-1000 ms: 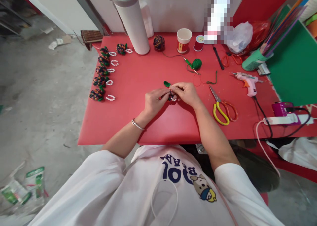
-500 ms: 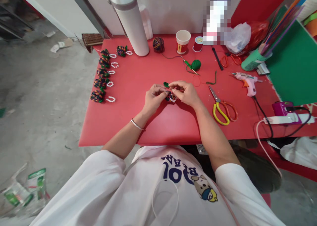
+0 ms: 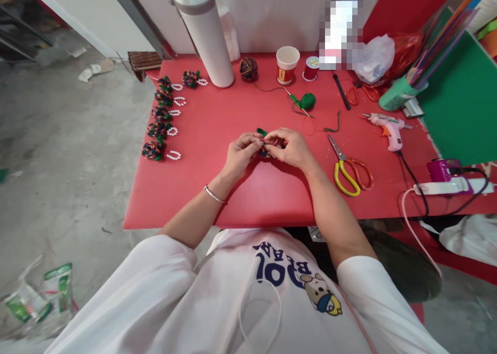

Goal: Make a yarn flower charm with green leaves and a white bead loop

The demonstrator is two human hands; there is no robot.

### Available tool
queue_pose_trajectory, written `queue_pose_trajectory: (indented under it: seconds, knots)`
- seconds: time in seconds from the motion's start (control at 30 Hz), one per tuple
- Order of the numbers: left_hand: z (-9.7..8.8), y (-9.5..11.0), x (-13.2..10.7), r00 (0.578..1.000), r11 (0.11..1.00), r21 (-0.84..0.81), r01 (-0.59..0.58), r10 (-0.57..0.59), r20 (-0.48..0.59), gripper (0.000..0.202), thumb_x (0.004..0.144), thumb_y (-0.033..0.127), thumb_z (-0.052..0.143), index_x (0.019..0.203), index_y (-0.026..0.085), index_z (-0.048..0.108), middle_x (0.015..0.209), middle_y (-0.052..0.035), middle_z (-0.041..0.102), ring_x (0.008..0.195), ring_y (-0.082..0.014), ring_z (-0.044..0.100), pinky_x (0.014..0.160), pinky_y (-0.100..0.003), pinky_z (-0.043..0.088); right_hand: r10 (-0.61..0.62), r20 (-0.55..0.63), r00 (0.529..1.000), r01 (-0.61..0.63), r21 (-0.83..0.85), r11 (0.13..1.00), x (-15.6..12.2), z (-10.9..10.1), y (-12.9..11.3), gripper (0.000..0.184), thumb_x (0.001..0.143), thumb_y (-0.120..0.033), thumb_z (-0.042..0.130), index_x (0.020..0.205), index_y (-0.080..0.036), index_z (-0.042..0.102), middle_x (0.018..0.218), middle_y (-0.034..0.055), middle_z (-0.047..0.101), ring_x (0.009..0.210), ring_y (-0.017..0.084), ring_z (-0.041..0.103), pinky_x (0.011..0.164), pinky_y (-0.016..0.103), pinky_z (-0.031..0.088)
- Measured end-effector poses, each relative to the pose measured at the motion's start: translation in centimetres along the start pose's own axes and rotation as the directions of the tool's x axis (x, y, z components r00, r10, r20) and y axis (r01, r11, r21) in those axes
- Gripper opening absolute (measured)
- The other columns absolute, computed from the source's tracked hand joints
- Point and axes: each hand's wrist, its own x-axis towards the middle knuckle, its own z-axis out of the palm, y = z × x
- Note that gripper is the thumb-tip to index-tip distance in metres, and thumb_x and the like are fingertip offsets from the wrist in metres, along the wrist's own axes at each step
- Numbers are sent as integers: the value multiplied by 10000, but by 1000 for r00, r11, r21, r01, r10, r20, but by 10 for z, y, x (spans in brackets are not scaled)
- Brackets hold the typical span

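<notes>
Between my two hands is a small multicoloured yarn flower (image 3: pixel 264 152), with a green leaf (image 3: pixel 261 132) showing beyond the fingertips. My left hand (image 3: pixel 244 153) pinches its left side between thumb and fingers. From the right, my right hand (image 3: pixel 289 148) grips the same flower with thumb and bent fingers. Much of the flower is hidden by the fingers. To the right of my right hand lie scissors (image 3: pixel 344 168) with one yellow and one orange handle. Several finished-looking yarn flowers (image 3: pixel 153 149) with white bead loops (image 3: pixel 173 156) lie along the table's left side.
On the red table (image 3: pixel 217 111) stand a white flask (image 3: pixel 207 38), a paper cup (image 3: pixel 287 64) and a thread spool (image 3: pixel 311 68). A green yarn ball (image 3: pixel 308 101) lies beside a hook. At right are a pink glue gun (image 3: pixel 390 129), a power strip (image 3: pixel 446 187) and a pen holder (image 3: pixel 402 94).
My fingers have shifted slightly on the yarn flower, and my right thumb has moved a little left. The white beads that showed under my hands are now mostly covered.
</notes>
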Motion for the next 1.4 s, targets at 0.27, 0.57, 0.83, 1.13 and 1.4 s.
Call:
queue_pose_trajectory:
  seconds: [0.27, 0.57, 0.83, 1.13, 1.4]
  knots:
    - [-2, -3, 3, 996, 994, 64, -93, 94, -10, 316, 687, 454, 1004, 773, 209, 824, 1117, -84, 757, 798, -142, 680, 631, -274, 576, 14, 37, 999, -13, -29, 999, -2, -4, -5, 153, 872, -278, 681, 825, -189, 796, 782, 36, 750, 706, 159, 631, 694, 303, 466]
    - [-8, 3, 5, 990, 977, 169, -127, 137, -47, 256, 751, 298, 916, 632, 185, 720, 998, -81, 779, 703, -123, 640, 564, -268, 485, 120, -47, 992, -126, -161, 979, 1, -17, -2, 78, 781, -190, 648, 750, -189, 719, 715, 25, 708, 684, 164, 614, 660, 291, 439]
    - [2, 13, -1, 997, 995, -68, 68, -67, 30, 337, 647, 290, 813, 577, 199, 496, 734, -30, 761, 385, -51, 390, 366, -219, 190, 189, 8, 982, -174, -349, 921, 5, -15, 3, 83, 798, -187, 676, 784, -189, 757, 750, 29, 745, 695, 164, 626, 675, 294, 427]
    - [0, 5, 0, 998, 979, 194, -56, 51, 33, 337, 647, 355, 970, 722, 203, 679, 605, 9, 647, 488, -86, 492, 464, -231, 366, 205, 42, 978, -200, -96, 975, 3, -18, -5, 82, 774, -236, 658, 761, -189, 723, 680, 11, 687, 639, 149, 578, 643, 294, 427]
    - [1, 4, -6, 960, 826, 490, -277, 264, 98, 50, 766, 201, 801, 746, 217, 758, 731, -10, 723, 664, -144, 605, 624, -281, 465, 164, 273, 948, -224, 205, 953, -3, -11, -17, 143, 777, -336, 695, 783, -194, 714, 674, 15, 711, 615, 142, 587, 586, 271, 436]
